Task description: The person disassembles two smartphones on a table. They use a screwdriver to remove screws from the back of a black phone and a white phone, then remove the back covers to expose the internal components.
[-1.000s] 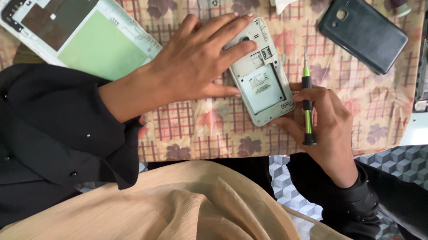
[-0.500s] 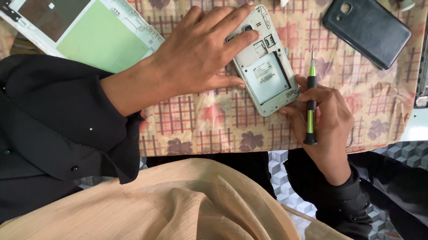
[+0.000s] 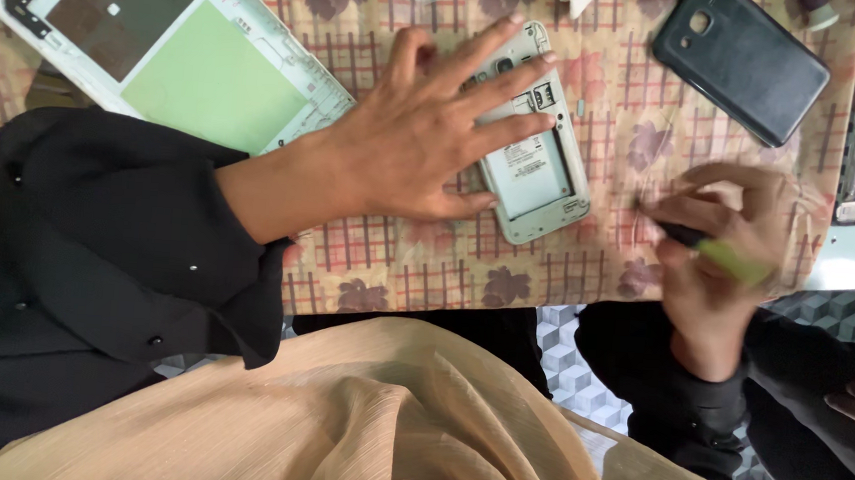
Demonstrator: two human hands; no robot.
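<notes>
Large white tablet frame [image 3: 175,47] at 10 o'clock, untouched. Opened white phone [image 3: 529,147] centre, back off. L hand [image 3: 420,134] flat on it, fingers spread, pressing. R hand [image 3: 724,236] at 3 o'clock, blurred, fingers pinching green-handled screwdriver [image 3: 718,248]. Risk: L pressure eases, phone skids on cloth; tip slips.

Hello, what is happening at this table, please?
A person presses the left hand flat on an opened white phone lying back-up on the patterned cloth. The right hand, blurred, holds a green-handled screwdriver beside it. A white tablet frame and a dark phone lie nearby.
</notes>
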